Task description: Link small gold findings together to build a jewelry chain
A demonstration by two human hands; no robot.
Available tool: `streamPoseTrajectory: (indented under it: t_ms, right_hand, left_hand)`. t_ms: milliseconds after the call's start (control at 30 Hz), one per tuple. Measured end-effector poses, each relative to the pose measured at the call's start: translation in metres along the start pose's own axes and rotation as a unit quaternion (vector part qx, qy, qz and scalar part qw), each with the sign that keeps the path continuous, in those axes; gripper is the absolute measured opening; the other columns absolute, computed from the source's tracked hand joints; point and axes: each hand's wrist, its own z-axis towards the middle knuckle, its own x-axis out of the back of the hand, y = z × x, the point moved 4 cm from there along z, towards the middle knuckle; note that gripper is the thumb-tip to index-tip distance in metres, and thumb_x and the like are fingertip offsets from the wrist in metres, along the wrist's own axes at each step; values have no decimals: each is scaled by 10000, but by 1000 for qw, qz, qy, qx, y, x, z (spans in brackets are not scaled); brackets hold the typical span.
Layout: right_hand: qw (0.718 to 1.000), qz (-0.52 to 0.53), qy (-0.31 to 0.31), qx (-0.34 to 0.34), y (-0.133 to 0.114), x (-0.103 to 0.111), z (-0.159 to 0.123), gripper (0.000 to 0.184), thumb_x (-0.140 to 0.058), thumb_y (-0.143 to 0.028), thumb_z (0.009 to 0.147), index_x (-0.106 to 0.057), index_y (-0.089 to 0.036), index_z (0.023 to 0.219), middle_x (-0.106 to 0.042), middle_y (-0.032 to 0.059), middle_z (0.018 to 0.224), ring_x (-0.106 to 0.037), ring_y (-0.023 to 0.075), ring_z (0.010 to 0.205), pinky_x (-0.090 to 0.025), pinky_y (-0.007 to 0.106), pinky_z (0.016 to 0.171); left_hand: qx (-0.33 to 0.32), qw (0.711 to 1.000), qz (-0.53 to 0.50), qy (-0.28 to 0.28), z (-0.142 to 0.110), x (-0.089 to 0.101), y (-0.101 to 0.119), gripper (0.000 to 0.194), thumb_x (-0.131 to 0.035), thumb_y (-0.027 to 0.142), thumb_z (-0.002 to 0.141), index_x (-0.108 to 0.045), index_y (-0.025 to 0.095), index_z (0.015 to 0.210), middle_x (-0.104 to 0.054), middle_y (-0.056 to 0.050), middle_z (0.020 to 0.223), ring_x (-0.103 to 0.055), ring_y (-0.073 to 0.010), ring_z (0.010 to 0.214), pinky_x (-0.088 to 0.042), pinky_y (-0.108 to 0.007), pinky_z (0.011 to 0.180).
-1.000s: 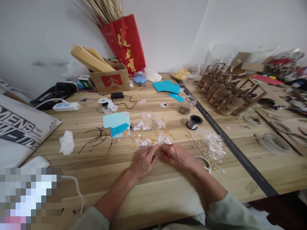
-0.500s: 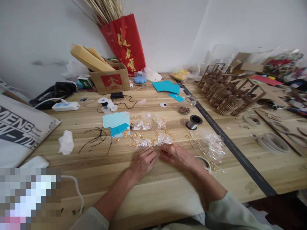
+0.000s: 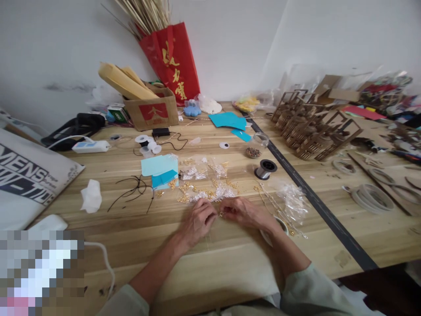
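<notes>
My left hand (image 3: 201,217) is closed in a pinch at the front of the bead pile; what its fingertips hold is too small to make out. Facing it, my right hand (image 3: 239,210) pinches a small pale ring-shaped piece (image 3: 221,214) that shows at its fingertips. A faint clear thread (image 3: 208,240) seems to hang below my left hand. Just beyond both hands lie silver beads (image 3: 225,192) and gold beads (image 3: 186,188), loose and heaped. Under my right forearm a roll of tape (image 3: 282,225) is partly hidden.
Gold chains (image 3: 271,199) and crumpled clear bags (image 3: 293,199) lie to the right, near a wire spool (image 3: 265,168). A jar of beads (image 3: 254,151) stands behind. Black cords (image 3: 134,188) and blue cards (image 3: 159,165) lie left. Wooden lantern-like frames (image 3: 312,127) stand at back right.
The fingertips of my two hands have drawn slightly apart. The small ring-shaped piece at my right fingertips now shows more plainly. The items on the table look unchanged.
</notes>
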Motion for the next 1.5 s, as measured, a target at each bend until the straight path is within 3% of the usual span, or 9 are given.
streamPoseTrajectory:
  t_ms: [267,567,1000,1500]
  right_hand:
    - [1000,23,8,9,3,3,1,128,-582,-132,818,-672,-183,894,-664,13,789,-580,137,697,-380,213,628]
    - [1000,10,17,-1,-1,6,0,104,-564,-139,834,-661,-161,865,-650,14,749,-554,123,654,-371,205,604]
    - [1000,-28,-11,-9,2,0,1,130,-551,-119,827,-661,-178,862,-686,36,822,-595,155,742,-378,226,668]
    - [999,-39,-23,-18,3,-2,4,120,-558,-93,793,-639,-170,838,-655,17,775,-565,136,700,-354,219,635]
  left_hand:
    - [98,991,-76,-50,1,-3,0,109,-559,126,819,-631,191,770,-608,-28,797,-592,-163,775,-480,-270,715]
    - [151,983,-102,-38,3,-4,-6,88,-577,151,800,-621,180,730,-616,-3,696,-575,-145,674,-458,-243,653]
    - [69,996,7,-58,0,-2,-9,88,-595,151,810,-662,192,771,-682,-34,775,-599,-186,782,-465,-304,729]
    - [57,993,65,-82,-2,-7,-13,83,-597,155,825,-659,182,778,-674,-23,751,-573,-177,762,-430,-275,687]
